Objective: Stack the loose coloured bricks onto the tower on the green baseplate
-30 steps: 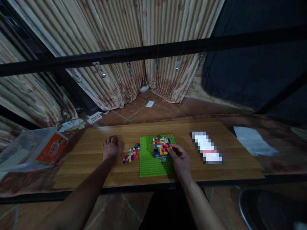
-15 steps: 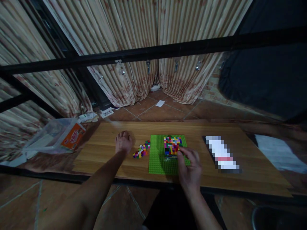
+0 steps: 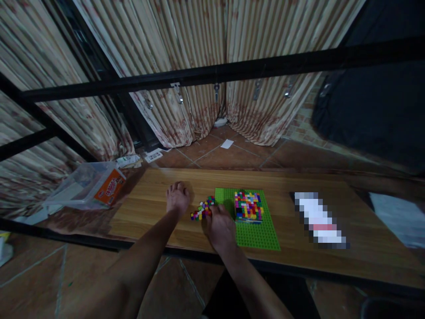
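Note:
My right hand (image 3: 222, 227) reaches down at the right edge of a pile of loose toy bricks (image 3: 201, 210) in many colours. Its fingers are bent together among the bricks, and whatever they pinch is hidden. Palm down on the table, my left hand (image 3: 178, 198) lies to the left of the pile with its fingers apart and nothing in them. A block built of multicoloured bricks (image 3: 249, 206) stands on a green studded baseplate (image 3: 257, 239), right of my right hand. The hand covers part of the baseplate's left edge.
The wooden table (image 3: 149, 190) carries a dark-edged flat thing (image 3: 318, 219), blurred by pixels, on the right. A clear plastic box (image 3: 79, 186) with an orange label sits beyond the left end. White sheeting (image 3: 398, 217) lies at the right. A black bar (image 3: 199, 75) crosses ahead, before curtains.
My right hand has left the brick block and moved left to the loose pile. The left hand stays on the table. The whole view has shifted slightly.

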The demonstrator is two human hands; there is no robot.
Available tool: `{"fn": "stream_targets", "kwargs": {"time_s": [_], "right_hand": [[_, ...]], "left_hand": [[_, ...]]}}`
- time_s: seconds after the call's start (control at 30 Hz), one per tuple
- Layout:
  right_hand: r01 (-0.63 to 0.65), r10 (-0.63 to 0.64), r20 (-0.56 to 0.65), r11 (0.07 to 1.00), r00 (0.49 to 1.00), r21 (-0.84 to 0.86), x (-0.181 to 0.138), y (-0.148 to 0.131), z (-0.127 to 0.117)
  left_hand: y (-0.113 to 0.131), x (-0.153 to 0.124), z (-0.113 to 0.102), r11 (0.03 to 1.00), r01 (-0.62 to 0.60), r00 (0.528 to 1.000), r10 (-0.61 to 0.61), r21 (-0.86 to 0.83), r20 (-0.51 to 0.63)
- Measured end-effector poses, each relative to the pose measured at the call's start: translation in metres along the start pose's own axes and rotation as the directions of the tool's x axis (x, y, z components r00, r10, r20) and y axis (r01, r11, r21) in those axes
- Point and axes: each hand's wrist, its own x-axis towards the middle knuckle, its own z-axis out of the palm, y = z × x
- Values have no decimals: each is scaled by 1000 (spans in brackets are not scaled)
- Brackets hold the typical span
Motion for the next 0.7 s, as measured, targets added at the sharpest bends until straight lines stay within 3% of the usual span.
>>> {"fn": "stream_targets", "kwargs": {"time_s": [0.2, 0.7], "right_hand": [[12, -12, 10, 998, 1000, -55, 1, -1, -1], [-34, 51, -64, 969, 997, 245, -1, 8, 0]], "left_hand": [[-1, 0, 2, 1000, -2, 1000, 2, -2, -7], [-1, 1, 1, 1000, -3, 1000, 3, -3, -5]]}}
